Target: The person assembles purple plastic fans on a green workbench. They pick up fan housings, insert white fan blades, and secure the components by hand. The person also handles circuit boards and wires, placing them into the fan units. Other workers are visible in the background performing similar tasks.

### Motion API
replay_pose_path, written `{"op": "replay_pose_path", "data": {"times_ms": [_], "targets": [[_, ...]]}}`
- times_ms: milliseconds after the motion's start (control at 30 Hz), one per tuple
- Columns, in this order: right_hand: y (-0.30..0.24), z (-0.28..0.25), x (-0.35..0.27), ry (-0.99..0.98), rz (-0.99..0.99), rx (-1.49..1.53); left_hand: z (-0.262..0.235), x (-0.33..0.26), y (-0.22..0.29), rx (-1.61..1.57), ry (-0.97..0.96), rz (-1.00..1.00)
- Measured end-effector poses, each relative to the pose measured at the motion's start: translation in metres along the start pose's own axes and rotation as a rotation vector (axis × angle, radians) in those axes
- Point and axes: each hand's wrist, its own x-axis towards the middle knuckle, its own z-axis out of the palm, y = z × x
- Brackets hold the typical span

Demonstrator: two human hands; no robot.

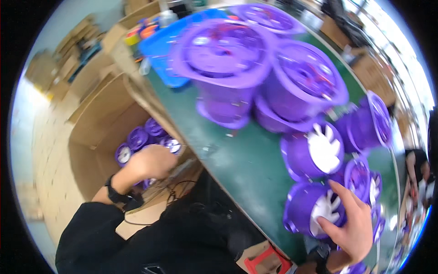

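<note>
While the left hand hung over the open cardboard box, we saw the right hand at the near purple housing on the green tabletop. We found the right thumb and forefinger spread wide, the thumb over the white fan wheel in the housing's mouth and the forefinger near its rim; we could not tell whether either pressed on it. Since the left fingers were hidden and blurred, we could not tell whether they held anything. Just beyond the left hand we noted small purple round parts, some with pale centers, lying in the box. Next to the near housing, on its far side, we identified a second purple housing, likewise turned with a second white fan wheel facing right. Farther off, we observed two stacks of large purple flanged buckets side by side, the left-hand stack partly covering a blue tray. Beyond the box we made out stacked cartons, and at the right edge, well apart from the hands, another person.
</note>
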Motion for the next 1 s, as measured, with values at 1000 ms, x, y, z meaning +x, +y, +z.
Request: {"op": "replay_pose_path", "data": {"times_ms": [1000], "targets": [[0.038,0.132,-0.078,1.119,-0.103,0.436,-0.09,0.128,0.177,-0.971,0.272,1.321]]}}
